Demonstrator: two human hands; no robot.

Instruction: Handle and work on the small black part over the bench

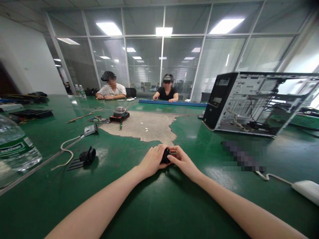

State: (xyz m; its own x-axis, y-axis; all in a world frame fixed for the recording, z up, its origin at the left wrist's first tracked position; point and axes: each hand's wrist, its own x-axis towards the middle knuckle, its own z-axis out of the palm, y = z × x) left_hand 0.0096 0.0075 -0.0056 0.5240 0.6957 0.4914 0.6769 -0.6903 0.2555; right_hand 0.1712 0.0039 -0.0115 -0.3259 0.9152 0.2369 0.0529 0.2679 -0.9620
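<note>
Both my hands meet at the middle of the green table. My left hand (155, 158) is wrapped round a small black part (164, 156), covering most of it, so its kind does not show. From the other side, my right hand (179, 158) pinches the same part with thumb and fingers. To the left of my hands lies another black plastic piece (87, 155) with a round end and long thin prongs. Behind it, a small metal bracket (90, 129) with a pale cable rests on the table.
An open computer case (239, 106) stands at the right, near a blurred dark strip (241, 156) and a white device (307, 191). A water bottle (17, 146) is at the left. A heatsink-like part (120, 114) sits on the bare patch (154, 122). Two people sit across the table.
</note>
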